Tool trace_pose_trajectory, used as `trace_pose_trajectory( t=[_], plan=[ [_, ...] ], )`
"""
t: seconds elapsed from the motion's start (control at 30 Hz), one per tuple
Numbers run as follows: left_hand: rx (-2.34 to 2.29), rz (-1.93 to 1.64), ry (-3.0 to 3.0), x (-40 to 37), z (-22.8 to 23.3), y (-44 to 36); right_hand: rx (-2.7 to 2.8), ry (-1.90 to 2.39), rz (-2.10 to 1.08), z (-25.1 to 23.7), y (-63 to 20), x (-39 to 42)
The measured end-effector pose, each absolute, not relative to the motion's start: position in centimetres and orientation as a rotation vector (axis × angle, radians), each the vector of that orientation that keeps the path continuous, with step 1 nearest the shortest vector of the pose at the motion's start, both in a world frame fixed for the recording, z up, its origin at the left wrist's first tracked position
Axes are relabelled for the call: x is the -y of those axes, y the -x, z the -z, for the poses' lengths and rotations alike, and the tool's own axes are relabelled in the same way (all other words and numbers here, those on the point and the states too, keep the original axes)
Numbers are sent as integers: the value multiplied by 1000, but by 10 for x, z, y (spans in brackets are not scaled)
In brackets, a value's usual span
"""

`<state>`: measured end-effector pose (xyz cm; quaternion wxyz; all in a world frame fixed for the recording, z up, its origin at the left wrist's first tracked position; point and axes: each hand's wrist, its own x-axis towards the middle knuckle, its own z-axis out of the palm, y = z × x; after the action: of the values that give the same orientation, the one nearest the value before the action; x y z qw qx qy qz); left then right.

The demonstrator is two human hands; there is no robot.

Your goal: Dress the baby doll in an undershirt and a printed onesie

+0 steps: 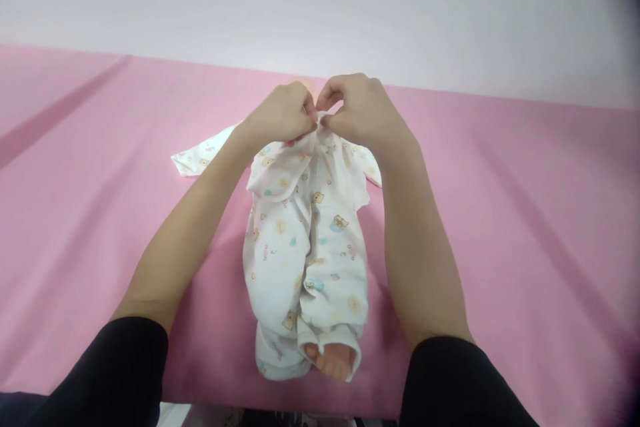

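Note:
A baby doll lies on its back on a pink cover, with its foot (334, 363) showing at a trouser cuff. It wears white baby trousers (333, 247) and a matching white baby shirt (280, 177), both printed with small bears. At the shirt's neckline, my left hand (284, 113) pinches one edge of the fabric. My right hand (361, 108) pinches the neckline just beside it, thumb and forefinger close together. Both hands nearly meet there and hide most of the doll's head. What fastening lies between the fingertips is too small to make out.
The pink cover (95, 233) spreads over the table, with fold creases on both sides. A pale wall (200, 7) rises behind its far edge. One shirt sleeve (203, 155) stretches out to the left. Partly seen items lie below the near edge.

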<state>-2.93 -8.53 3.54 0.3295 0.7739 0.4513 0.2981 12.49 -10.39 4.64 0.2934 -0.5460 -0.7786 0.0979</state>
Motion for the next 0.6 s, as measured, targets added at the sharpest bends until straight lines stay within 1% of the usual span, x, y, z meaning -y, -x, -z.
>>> trace_pose_trajectory(
  t=[0.23, 0.4, 0.6],
  plan=[
    [-1171, -773, -1908, 82, -38, 37, 1899, 1489, -446, -46, -120, 104],
    [-1146, -813, -1850, 81, -37, 39, 1856, 1498, -445, -48, -120, 107],
    [-1130, -779, -1816, 76, -34, 40, 1889, 1464, -496, -46, -123, 104]
  ],
)
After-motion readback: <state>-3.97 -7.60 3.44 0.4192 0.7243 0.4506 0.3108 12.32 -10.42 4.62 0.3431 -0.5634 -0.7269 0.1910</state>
